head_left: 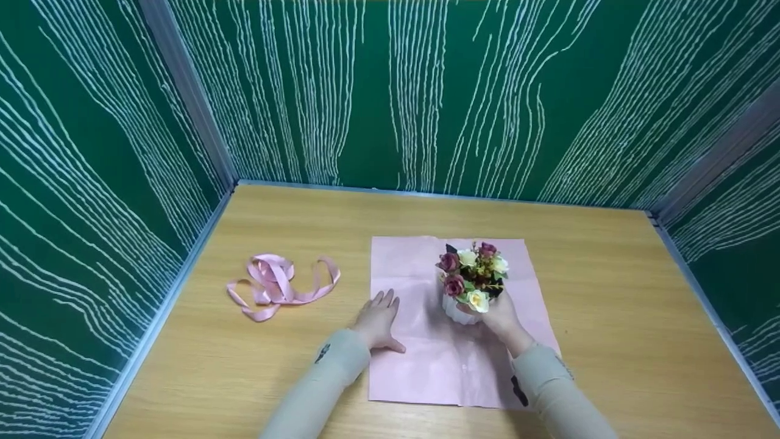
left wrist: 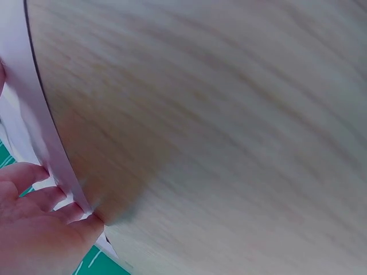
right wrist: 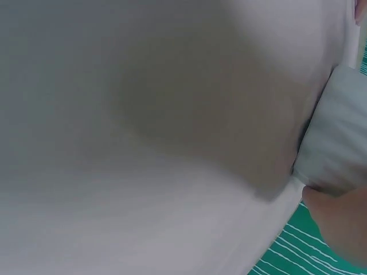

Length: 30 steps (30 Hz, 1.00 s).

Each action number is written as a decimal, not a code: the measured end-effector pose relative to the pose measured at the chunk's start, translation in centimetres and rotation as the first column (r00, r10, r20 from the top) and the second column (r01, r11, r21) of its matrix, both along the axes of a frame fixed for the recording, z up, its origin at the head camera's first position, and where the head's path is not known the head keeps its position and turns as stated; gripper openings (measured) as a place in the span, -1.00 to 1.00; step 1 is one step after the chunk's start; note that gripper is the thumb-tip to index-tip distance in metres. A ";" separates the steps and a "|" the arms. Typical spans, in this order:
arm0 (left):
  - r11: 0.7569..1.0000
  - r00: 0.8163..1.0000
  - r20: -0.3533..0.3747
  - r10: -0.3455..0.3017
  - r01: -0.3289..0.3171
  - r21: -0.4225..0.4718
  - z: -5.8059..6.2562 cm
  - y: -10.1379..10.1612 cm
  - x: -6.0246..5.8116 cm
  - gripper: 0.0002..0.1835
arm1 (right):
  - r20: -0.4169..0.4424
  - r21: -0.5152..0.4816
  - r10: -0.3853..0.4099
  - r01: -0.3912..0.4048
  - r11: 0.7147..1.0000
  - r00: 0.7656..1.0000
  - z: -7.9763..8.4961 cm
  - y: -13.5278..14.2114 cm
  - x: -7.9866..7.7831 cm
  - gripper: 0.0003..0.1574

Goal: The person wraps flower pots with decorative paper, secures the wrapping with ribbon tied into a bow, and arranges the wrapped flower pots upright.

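Note:
A white fluted pot (head_left: pixel 458 310) of artificial flowers (head_left: pixel 475 274), dark pink and cream with green leaves, stands on a pink sheet of wrapping paper (head_left: pixel 408 378). My right hand (head_left: pixel 501 317) grips the pot from its right side; the flowers hide some of the fingers. In the right wrist view the pot (right wrist: pixel 338 132) meets the paper, with fingers (right wrist: pixel 338 223) against its side. Fingers spread, my left hand (head_left: pixel 378 323) rests on the paper's left edge. The left wrist view shows that hand (left wrist: pixel 46 229) along the paper's edge (left wrist: pixel 43 120).
A loosely coiled pink ribbon (head_left: pixel 277 286) lies to the left of the paper on the wooden table (head_left: pixel 292 219). Green panels with white wavy lines (head_left: pixel 372 91) enclose the table at the back and both sides.

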State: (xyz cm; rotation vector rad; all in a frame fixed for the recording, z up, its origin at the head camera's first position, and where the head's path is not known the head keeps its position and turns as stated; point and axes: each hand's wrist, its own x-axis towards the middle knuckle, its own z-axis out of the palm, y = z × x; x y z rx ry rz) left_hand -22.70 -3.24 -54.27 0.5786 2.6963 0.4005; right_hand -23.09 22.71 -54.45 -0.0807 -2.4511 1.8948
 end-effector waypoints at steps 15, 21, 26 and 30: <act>0.999 0.999 0.042 0.019 -0.021 0.037 0.0 0.1 0.0 0.18 | -0.042 -0.063 0.126 -0.128 0.990 0.991 -0.1 1.0 0.2 0.09; 0.999 0.999 0.035 0.018 -0.019 0.028 0.1 0.2 0.0 0.17 | 0.005 0.003 0.206 -0.206 0.978 0.978 1.0 2.3 0.1 0.16; 0.999 0.999 0.036 0.024 -0.025 0.022 -0.1 0.2 0.0 0.17 | 0.159 0.194 0.300 -0.328 0.924 0.940 2.7 4.0 -0.1 0.29; 0.999 0.999 0.036 0.025 -0.026 0.023 -0.1 0.1 0.0 0.16 | 0.208 0.462 0.299 -0.363 0.809 0.931 3.7 5.2 0.0 -0.14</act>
